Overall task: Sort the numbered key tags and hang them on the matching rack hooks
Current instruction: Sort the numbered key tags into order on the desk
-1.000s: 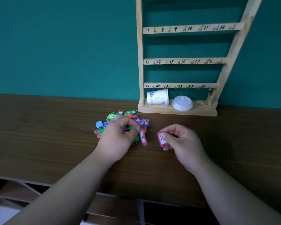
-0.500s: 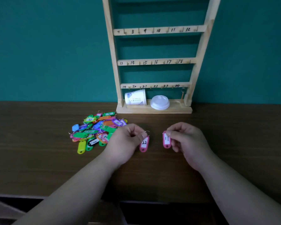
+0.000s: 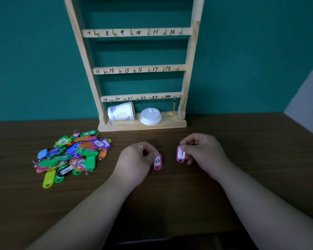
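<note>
My left hand (image 3: 135, 163) pinches the ring of a pink key tag numbered 22 (image 3: 157, 161), which hangs just above the table. My right hand (image 3: 202, 150) pinches another pink tag marked 11 (image 3: 180, 154), its label facing me. A heap of coloured key tags (image 3: 70, 154) lies on the table to the left of my hands. The wooden rack (image 3: 139, 69) stands against the wall behind, with rails numbered 7 to 12, 13 to 18 and 19 to 24. An orange tag (image 3: 173, 107) hangs on the hook at 24.
A white paper cup (image 3: 121, 111) lies on its side on the rack's base, beside a white plastic lid (image 3: 150, 116). The brown wooden table (image 3: 242, 177) runs to a front edge near the bottom of the view. A teal wall stands behind.
My left hand lifted the tag 22 out of the heap and brought it toward the centre. My right hand turned tag 11 to face me. The view shifted right and up.
</note>
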